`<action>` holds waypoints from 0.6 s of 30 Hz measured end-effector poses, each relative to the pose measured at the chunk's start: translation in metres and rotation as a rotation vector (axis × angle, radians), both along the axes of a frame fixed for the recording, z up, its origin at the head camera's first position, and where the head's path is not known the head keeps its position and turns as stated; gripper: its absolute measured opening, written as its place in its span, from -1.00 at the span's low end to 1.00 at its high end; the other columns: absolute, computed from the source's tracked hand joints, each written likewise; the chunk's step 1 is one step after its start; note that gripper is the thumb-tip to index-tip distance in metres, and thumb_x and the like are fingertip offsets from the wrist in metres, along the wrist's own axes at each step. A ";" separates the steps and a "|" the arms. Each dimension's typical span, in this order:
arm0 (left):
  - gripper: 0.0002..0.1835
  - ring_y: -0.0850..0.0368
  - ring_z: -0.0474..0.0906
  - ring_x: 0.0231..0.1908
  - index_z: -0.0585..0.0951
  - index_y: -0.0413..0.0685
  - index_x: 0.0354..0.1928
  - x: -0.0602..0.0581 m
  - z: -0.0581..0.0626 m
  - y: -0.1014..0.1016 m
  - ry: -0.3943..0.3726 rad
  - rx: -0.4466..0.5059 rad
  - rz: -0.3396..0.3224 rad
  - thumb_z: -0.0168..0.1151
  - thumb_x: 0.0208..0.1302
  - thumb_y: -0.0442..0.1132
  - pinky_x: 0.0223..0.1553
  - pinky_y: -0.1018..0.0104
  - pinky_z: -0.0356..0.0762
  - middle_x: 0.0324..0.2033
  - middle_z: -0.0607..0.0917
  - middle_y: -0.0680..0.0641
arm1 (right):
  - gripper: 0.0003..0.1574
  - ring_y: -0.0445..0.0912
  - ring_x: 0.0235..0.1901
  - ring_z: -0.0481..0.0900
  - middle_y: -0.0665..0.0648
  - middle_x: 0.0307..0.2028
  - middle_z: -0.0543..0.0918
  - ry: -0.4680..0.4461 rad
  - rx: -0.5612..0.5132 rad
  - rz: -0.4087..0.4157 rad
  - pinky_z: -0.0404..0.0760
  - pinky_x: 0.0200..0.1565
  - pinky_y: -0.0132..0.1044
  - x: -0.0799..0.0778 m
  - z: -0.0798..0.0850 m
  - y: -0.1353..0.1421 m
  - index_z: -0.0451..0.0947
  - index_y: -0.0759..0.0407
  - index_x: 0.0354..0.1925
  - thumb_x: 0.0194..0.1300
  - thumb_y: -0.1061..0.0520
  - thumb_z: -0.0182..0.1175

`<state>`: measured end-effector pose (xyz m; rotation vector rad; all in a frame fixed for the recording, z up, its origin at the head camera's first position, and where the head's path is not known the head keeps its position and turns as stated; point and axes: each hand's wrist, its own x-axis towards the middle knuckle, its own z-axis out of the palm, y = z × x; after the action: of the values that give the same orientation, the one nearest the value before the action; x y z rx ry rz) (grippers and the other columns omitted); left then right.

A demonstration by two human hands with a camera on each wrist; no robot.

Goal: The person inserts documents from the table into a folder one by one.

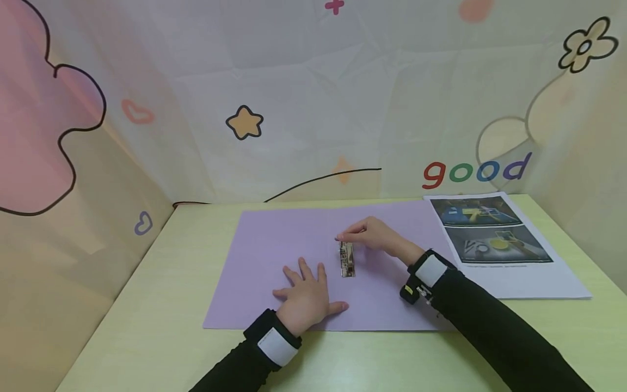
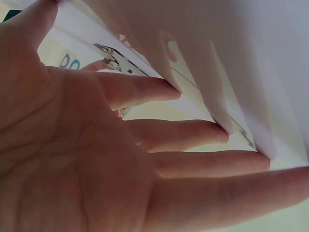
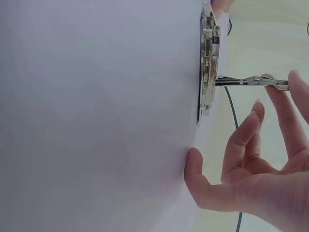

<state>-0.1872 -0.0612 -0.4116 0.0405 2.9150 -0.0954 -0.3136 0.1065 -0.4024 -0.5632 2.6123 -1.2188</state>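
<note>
A purple folder (image 1: 274,239) lies spread on the table, with a faint crease near its middle. On it sits a shiny metal clip (image 1: 346,260), a narrow strip with a lever (image 3: 251,81) standing out from its surface. The thumb and a finger of my right hand (image 1: 374,234) pinch the lever's free end, while its other fingers bend loosely. My left hand (image 1: 307,302) is spread on the folder's lower part, left of the clip. In the left wrist view its fingers (image 2: 203,164) are straight, their tips on the folder.
A stack of white paper (image 1: 519,280) with two printed photos overlaps the folder's right side. The pale table (image 1: 157,305) runs around the folder, and a decorated cloth backdrop (image 1: 303,98) hangs behind it.
</note>
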 end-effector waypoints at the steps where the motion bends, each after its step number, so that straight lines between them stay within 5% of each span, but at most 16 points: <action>1: 0.13 -0.54 0.03 0.29 0.16 0.04 0.45 0.000 0.000 0.000 0.000 0.004 0.000 0.07 -0.09 0.56 -0.15 -0.46 0.32 0.39 0.07 -0.38 | -0.58 -0.09 -0.04 0.49 0.03 -0.07 0.67 0.004 -0.002 -0.001 0.38 -0.17 -0.23 -0.001 0.001 -0.001 0.74 0.01 -0.19 0.12 -0.22 0.30; 6: 0.14 -0.54 0.02 0.28 0.16 0.04 0.45 -0.001 -0.002 -0.001 -0.002 0.015 0.001 0.07 -0.10 0.57 -0.15 -0.46 0.32 0.39 0.07 -0.38 | -0.62 -0.11 -0.14 0.46 0.01 -0.11 0.69 0.034 -0.001 -0.002 0.33 -0.24 -0.27 -0.007 0.005 -0.004 0.75 0.01 -0.21 0.15 -0.19 0.28; 18: 0.12 -0.53 0.04 0.29 0.16 0.05 0.45 0.000 0.003 -0.002 -0.006 0.014 0.000 0.06 -0.08 0.56 -0.14 -0.45 0.33 0.39 0.08 -0.37 | -0.63 -0.04 0.07 0.51 0.00 -0.11 0.70 0.023 0.040 -0.017 0.38 0.00 -0.15 -0.025 0.003 -0.009 0.74 0.00 -0.20 0.20 -0.19 0.25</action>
<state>-0.1872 -0.0627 -0.4090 0.0433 2.9094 -0.0750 -0.3384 0.0973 -0.3992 -0.5512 2.6594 -1.1686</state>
